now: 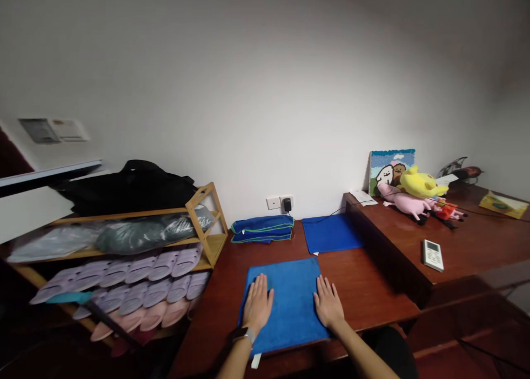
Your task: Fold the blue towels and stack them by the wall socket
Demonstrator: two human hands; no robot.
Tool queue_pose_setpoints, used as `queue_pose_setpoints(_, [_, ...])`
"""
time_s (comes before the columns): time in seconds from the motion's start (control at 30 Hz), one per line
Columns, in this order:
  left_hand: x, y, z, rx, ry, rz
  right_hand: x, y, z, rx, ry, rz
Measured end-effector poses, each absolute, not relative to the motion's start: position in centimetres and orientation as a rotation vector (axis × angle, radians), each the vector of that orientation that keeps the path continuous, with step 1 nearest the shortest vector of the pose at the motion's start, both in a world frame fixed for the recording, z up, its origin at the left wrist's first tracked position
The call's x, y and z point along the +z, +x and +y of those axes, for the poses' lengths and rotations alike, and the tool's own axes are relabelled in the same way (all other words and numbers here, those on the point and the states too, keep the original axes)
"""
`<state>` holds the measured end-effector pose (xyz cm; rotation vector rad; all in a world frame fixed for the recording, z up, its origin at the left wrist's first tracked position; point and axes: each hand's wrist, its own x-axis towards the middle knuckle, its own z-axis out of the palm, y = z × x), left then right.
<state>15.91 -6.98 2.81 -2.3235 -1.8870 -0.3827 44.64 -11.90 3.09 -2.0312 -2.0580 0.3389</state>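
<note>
A blue cloth (pixel 292 307) lies spread flat near the front edge of the wooden table, a white tag sticking out at its lower left corner. My left hand (pixel 259 304) rests flat on the cloth's left side, fingers stretched forward; a watch is on that wrist. On the right side, my right hand (pixel 328 302) presses palm down over the cloth's edge, its fingers slightly spread. Behind them, folded blue cloths with green edging (pixel 262 229) are stacked against the wall. Beside that stack lies another flat, darker blue cloth (pixel 332 233).
At the left stands a wooden shelf (pixel 213 246) with rows of slippers (pixel 161 264) and a black bag (pixel 132 188) on top. A higher brown desk (pixel 467 246) at the right holds plush toys (pixel 418 183), a picture (pixel 387 164) and a white remote (pixel 433 255).
</note>
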Motion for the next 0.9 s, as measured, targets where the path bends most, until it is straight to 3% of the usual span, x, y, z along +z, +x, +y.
queue_pose_setpoints(0.13, [3.8, 25.0, -9.0, -0.431, -2.618, -1.62, 3.1, 44.7, -11.8, 0.313, -2.015, -2.066])
queue_pose_setpoints(0.27, [3.4, 30.1, -10.5, -0.324, -2.736, -1.682, 2.9, 44.8, -11.8, 0.293, -2.002, -2.108])
queue_pose_setpoints(0.37, [2.7, 27.1, -11.0, -0.278, -2.699, -1.769, 2.7, 44.7, -11.7, 0.284, -2.008, -2.085])
queue_pose_setpoints(0.63, [1.8, 10.2, -12.5, -0.228, -2.303, -2.128, 3.0, 44.4, -11.7, 0.292, -2.061, -2.056])
queue_pose_setpoints(0.9, [1.3, 9.6, -13.0, -0.31, -2.255, -2.131, 4.9, 44.1, -13.6, 0.305, -2.13, -2.017])
